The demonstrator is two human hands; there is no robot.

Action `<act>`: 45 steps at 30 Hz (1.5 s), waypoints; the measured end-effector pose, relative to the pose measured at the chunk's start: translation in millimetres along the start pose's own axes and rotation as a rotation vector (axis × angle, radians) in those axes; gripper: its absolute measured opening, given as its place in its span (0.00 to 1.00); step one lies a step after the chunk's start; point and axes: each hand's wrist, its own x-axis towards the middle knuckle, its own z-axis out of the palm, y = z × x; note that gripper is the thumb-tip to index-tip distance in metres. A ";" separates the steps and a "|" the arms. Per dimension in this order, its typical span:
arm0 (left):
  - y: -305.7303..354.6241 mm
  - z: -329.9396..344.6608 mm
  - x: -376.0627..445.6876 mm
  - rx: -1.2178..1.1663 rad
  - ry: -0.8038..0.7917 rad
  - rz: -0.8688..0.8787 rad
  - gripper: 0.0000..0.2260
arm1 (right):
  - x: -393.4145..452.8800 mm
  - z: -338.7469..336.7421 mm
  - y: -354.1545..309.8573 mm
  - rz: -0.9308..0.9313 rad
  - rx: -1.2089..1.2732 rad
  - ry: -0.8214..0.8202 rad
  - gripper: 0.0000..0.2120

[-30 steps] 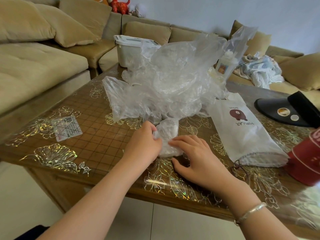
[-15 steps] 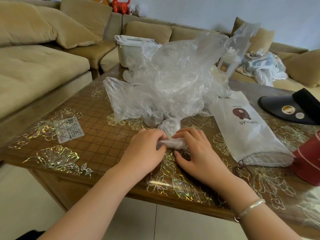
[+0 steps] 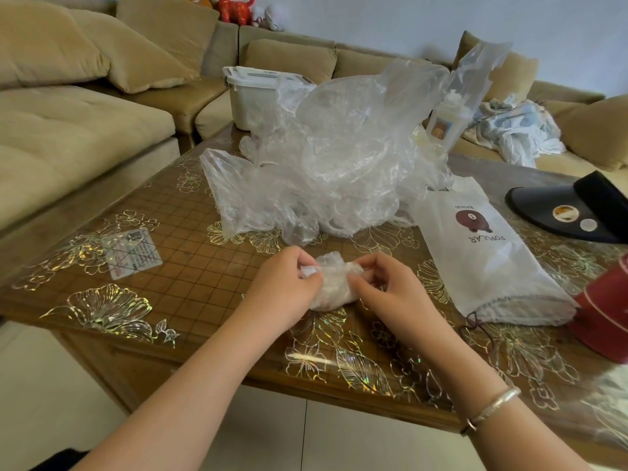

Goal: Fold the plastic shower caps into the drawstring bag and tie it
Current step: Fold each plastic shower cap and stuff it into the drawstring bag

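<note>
Shower cap (image 3: 331,283) pinched by left hand (image 3: 283,290), right hand (image 3: 387,294) | plastic heap (image 3: 333,158) behind | drawstring bag (image 3: 486,253) right

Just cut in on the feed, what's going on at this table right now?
A person is folding a plastic shower cap into a small bundle, with the left hand and the right hand each gripping one end just above the table. A big pile of loose caps waits behind it. The white drawstring bag lies flat to the right, not yet tied.
</note>
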 end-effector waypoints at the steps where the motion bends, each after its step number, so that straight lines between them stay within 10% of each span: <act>1: 0.5 -0.6 -1.5 0.015 0.036 0.008 0.07 | 2.0 1.7 0.5 0.009 -0.001 0.020 0.05; 7: 7.9 1.5 -9.7 0.482 0.185 0.356 0.20 | 8.4 10.9 -5.3 -0.038 -0.111 0.111 0.06; 22: -11.5 8.6 0.8 0.717 -0.120 0.226 0.26 | 29.2 24.2 -4.1 0.088 -0.350 0.094 0.09; 31: 8.9 6.0 -0.2 -0.240 0.032 0.116 0.17 | 2.0 -19.5 -16.4 0.126 0.470 0.117 0.09; 45: 67.4 59.3 -17.8 -0.574 -0.062 0.100 0.06 | -47.9 -89.7 -3.9 0.008 0.270 0.115 0.10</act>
